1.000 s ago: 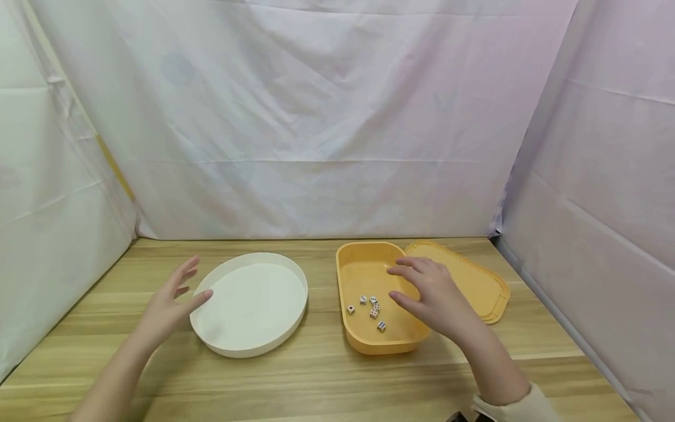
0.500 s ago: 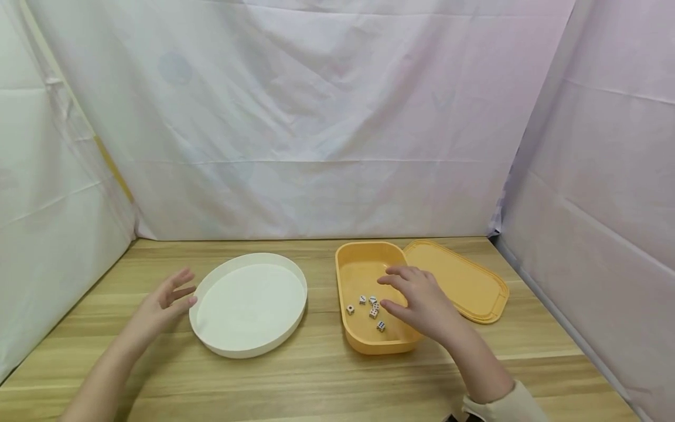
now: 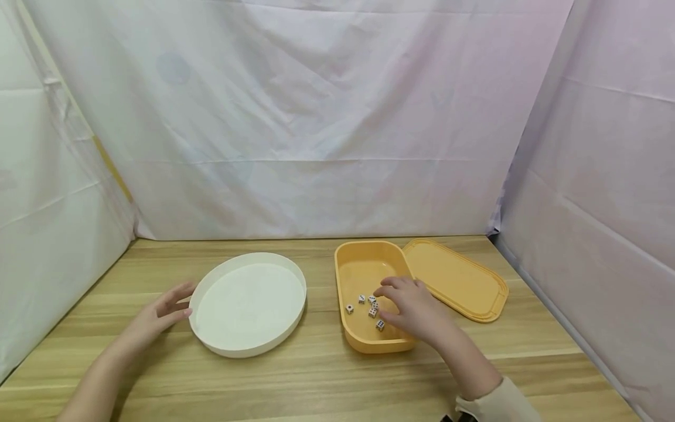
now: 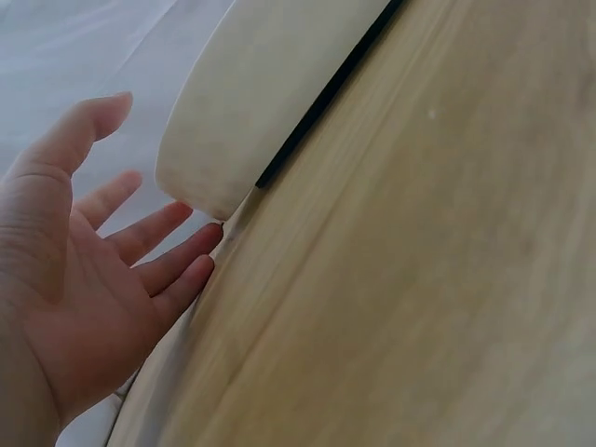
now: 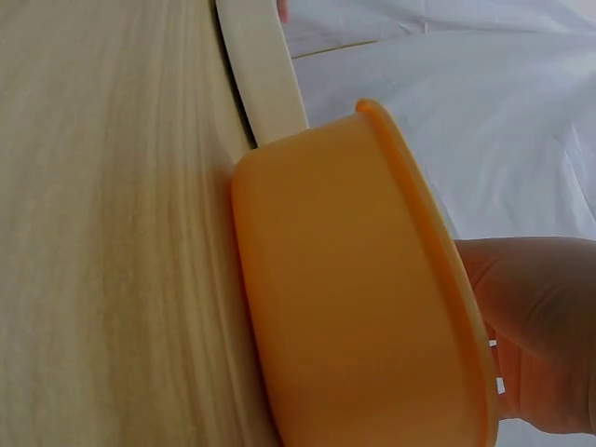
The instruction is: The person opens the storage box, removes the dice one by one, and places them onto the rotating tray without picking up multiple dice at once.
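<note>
At the left rim of the round white tray, my left hand has its thumb and fingers spread apart. In the left wrist view its fingertips lie close by the tray's side wall; whether they touch cannot be told. My right hand reaches over the right side of a yellow rectangular box, fingers bent loosely downward. Several small white dice lie on the box floor, just left of those fingers. Nothing shows in the right hand's grasp. The box wall hides its fingertips in the right wrist view.
A yellow lid lies flat on the wooden table, behind and right of the box, partly against its edge. White cloth hangs at the back and both sides. A gap of table separates tray and box.
My left hand has drawn back leftward and down from over the tray to its rim. The right hand has moved left and lower, nearer the dice. Tray, box and dice stay put.
</note>
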Tool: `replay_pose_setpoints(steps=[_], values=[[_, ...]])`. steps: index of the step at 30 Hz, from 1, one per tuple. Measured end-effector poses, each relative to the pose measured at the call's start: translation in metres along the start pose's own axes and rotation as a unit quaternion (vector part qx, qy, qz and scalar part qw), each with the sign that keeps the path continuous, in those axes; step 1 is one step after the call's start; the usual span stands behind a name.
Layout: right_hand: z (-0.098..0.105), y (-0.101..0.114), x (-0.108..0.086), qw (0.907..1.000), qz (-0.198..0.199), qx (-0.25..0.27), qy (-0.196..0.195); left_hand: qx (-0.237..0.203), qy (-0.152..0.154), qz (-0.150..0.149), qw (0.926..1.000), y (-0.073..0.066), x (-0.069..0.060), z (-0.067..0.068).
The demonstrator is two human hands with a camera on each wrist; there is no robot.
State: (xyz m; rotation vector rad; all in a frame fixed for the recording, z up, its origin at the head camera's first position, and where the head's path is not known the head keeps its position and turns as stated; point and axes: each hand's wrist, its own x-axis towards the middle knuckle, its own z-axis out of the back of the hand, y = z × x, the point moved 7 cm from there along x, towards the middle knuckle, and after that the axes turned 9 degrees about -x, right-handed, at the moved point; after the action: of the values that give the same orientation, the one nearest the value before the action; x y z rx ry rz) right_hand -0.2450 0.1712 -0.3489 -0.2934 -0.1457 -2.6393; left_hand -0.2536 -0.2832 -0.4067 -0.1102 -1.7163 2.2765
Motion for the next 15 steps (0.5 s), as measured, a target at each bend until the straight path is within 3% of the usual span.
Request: replay_pose_setpoints(steps=[5, 12, 15], values=[[-0.007, 0.000, 0.001, 0.9997, -0.007, -0.006, 0.023, -0.011, 0.019, 0.016, 0.9996, 0.006, -0.002, 0.001], [-0.013, 0.002, -0.001, 0.9988, -0.007, -0.007, 0.047, 0.007, 0.044, -0.003, 0.9990, 0.007, -0.002, 0.003], [-0.014, 0.002, -0.002, 0.9985, -0.008, -0.007, 0.053, -0.010, 0.059, -0.006, 0.9982, 0.008, -0.003, 0.002]])
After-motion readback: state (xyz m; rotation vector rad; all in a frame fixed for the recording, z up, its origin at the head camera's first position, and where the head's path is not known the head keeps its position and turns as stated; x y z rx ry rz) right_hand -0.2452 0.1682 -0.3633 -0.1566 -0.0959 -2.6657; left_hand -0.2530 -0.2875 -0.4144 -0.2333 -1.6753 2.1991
